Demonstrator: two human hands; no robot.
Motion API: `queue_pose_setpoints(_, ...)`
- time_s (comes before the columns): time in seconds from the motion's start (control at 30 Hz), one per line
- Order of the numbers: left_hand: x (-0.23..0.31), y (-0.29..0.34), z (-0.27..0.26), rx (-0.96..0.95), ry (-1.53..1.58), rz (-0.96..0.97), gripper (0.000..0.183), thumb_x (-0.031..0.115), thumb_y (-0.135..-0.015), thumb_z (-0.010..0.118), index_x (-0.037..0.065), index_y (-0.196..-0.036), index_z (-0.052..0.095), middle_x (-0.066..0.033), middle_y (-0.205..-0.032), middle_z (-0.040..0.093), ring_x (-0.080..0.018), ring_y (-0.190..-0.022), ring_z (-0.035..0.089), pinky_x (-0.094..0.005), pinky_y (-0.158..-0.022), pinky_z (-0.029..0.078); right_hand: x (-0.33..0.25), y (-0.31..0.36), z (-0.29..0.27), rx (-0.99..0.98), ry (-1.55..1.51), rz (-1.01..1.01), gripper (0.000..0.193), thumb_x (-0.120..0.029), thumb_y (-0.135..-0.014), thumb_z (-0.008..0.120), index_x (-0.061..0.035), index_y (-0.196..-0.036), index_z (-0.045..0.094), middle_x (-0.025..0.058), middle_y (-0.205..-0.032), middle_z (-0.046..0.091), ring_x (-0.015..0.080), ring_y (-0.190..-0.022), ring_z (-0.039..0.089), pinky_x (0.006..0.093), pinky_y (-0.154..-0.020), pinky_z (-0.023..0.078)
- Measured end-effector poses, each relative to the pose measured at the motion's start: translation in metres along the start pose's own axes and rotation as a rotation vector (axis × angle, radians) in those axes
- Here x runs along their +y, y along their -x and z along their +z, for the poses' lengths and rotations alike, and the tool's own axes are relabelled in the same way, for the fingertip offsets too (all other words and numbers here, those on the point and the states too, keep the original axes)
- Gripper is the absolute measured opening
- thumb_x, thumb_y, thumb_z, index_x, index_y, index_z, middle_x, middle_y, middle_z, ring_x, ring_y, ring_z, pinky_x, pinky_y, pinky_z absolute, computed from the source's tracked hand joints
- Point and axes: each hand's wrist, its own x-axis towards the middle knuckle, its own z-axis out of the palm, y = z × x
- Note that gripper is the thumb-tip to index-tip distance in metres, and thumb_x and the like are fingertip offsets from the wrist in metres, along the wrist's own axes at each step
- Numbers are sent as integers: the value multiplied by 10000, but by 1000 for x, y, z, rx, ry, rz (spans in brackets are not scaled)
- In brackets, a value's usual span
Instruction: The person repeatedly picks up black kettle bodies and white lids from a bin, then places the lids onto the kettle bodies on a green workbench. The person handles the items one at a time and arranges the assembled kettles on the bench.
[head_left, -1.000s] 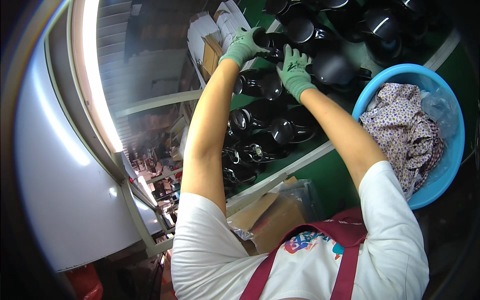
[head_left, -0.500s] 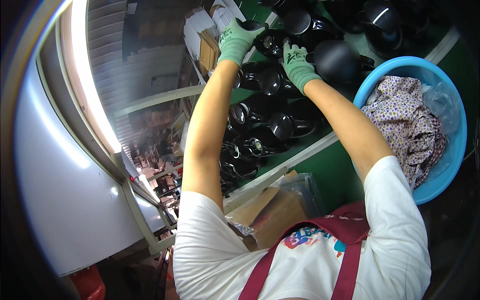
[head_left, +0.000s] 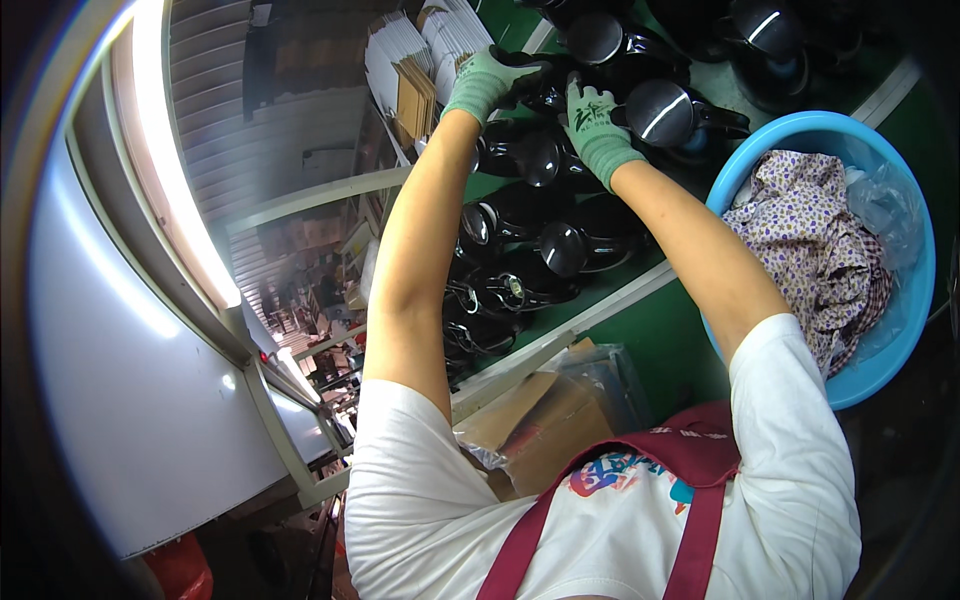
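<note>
Above a green table [head_left: 612, 284], a worker's left hand [head_left: 492, 76], thumb stretched and hold unclear, now dips closer to a glossy black vessel [head_left: 546, 98] resting there beside the loosely spread right hand [head_left: 597, 122], grip likewise indiscernible, apparently focusing both on it.

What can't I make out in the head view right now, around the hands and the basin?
All in the head view:
- Left hand: how its grip closes, lost against the black pieces.
- Right hand: what lies under its palm, covered by the hand itself.
- Topmost black pieces: their far ends, cut off by the upper edge.
- Blue basin: its bottom, hidden by cloth and clear plastic.
</note>
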Motion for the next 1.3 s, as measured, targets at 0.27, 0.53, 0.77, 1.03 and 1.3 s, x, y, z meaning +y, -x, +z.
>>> queue_pose_setpoints(0.27, -26, -11, -23, 455, -309, 645, 987, 389, -670, 854, 163, -1480, 337, -212, -1458, 352, -439, -1311, 412, -497, -1093, 382, 1, -8, 11, 11, 60, -44, 692, -359, -925, 591, -33, -1482, 341, 140, -1150, 596, 311, -993, 592, 418, -818, 515)
queue_pose_setpoints(0.53, -8, -12, -43, 204, 432, 551, 429, 394, -922, 617, 75, -1210, 605, -144, -960, 725, -250, -891, 707, -325, -846, 546, -2, -4, 9, 29, 39, -32, 679, -368, -922, 588, -41, -1469, 352, 131, -1158, 580, 319, -997, 576, 456, -844, 510)
queue_pose_setpoints(0.77, 5, -30, 2, -100, -589, 173, 795, 596, -806, 656, 38, -1347, 491, -290, -1207, 590, -391, -1137, 599, -468, -967, 481, 7, -13, 13, 44, 41, -38, 820, -334, -835, 705, -31, -1487, 312, 135, -1183, 578, 324, -1037, 586, 478, -850, 526)
queue_pose_setpoints(1.03, -22, 14, 6, 116, -1028, 932, 882, 220, -628, 843, 63, -1387, 423, -245, -1344, 452, -418, -1158, 534, -477, -987, 463, 8, -9, -13, -6, 24, -93, 841, -323, -790, 766, -46, -1467, 350, 129, -1228, 586, 316, -1103, 590, 460, -873, 536)
queue_pose_setpoints(1.3, -40, 20, -8, 313, -181, 625, 881, 217, -646, 847, 65, -1397, 413, -220, -1290, 484, -406, -1142, 536, -485, -962, 462, 31, -23, 12, 127, -1, -12, 730, -341, -841, 663, -53, -1446, 375, 181, -1311, 505, 346, -1162, 525, 480, -920, 498)
